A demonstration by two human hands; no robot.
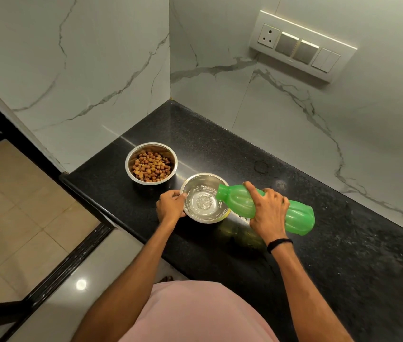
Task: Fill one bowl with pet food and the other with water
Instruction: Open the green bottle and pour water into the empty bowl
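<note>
Two steel bowls stand on the black counter (220,149). The far bowl (131,156) holds brown pet food kibble (151,165). The near bowl (196,180) has water (201,202) in its bottom. My left hand (170,204) grips this bowl's left rim. My right hand (267,211) holds a green plastic bottle (296,215) tipped on its side, its open mouth over the bowl's right edge. A stream of water runs from the mouth into the bowl.
White marbled walls close off the counter at the back and left. A switch and socket panel (301,46) is on the back wall. The counter's edge drops to a tiled floor (10,218) on the left.
</note>
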